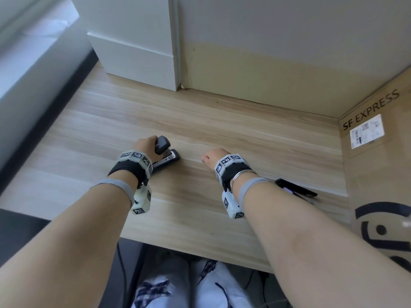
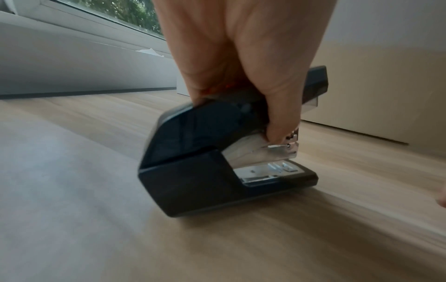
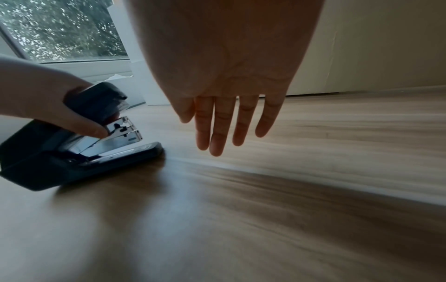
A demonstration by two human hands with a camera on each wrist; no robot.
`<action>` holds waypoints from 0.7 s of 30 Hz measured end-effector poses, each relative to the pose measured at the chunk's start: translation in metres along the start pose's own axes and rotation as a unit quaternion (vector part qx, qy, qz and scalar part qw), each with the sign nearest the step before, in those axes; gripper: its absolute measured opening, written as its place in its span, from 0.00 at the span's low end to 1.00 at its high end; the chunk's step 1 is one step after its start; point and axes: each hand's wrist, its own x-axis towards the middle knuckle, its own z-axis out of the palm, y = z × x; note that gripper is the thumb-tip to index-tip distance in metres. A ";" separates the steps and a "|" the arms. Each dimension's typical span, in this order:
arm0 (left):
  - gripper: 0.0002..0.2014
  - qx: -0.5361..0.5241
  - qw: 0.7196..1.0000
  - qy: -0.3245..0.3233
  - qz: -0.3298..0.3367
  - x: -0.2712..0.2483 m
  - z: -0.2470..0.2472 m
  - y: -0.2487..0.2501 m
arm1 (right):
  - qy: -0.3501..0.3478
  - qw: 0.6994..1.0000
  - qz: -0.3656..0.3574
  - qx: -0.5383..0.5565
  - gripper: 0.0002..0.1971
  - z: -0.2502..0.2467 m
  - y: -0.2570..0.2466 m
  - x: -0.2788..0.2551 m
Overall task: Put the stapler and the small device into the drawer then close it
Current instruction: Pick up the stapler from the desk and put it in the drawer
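A black stapler [image 1: 167, 154] with a chrome magazine stands on the wooden desk [image 1: 244, 138], its base [image 2: 217, 183] on the surface. My left hand [image 1: 145, 146] grips its top arm, thumb [image 2: 282, 114] curled down onto the metal part [image 3: 120, 131]. My right hand [image 1: 213, 157] hovers just above the desk to the stapler's right, fingers [image 3: 224, 122] straight and holding nothing. A thin black device [image 1: 295, 187] with a small purple light lies on the desk behind my right forearm, partly hidden. No drawer shows in any view.
A brown SF Express cardboard box [image 1: 378, 174] stands along the desk's right side. A white box [image 1: 142, 56] sits at the back left against the wall. A window sill [image 2: 72, 63] runs along the left. My knees show below the front edge [image 1: 200, 252].
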 end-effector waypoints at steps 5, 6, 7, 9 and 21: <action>0.17 -0.044 0.999 0.019 -0.019 -0.026 -0.005 -0.014 | 0.012 1.000 -0.016 0.002 0.21 0.006 -0.024 -0.013; 0.16 -0.051 0.998 0.026 -0.022 -0.033 -0.007 -0.019 | 0.013 1.000 -0.013 0.000 0.20 0.008 -0.031 -0.018; 0.14 -0.060 0.997 0.036 -0.026 -0.039 -0.010 -0.025 | 0.016 1.000 -0.013 0.002 0.20 0.011 -0.038 -0.022; 0.14 -0.085 0.994 0.055 -0.037 -0.054 -0.015 -0.039 | 0.024 0.999 -0.018 -0.019 0.19 0.016 -0.055 -0.031; 0.13 -0.147 0.972 0.126 -0.131 -0.161 -0.022 -0.185 | 0.071 0.995 -0.037 -0.058 0.21 0.083 -0.183 -0.065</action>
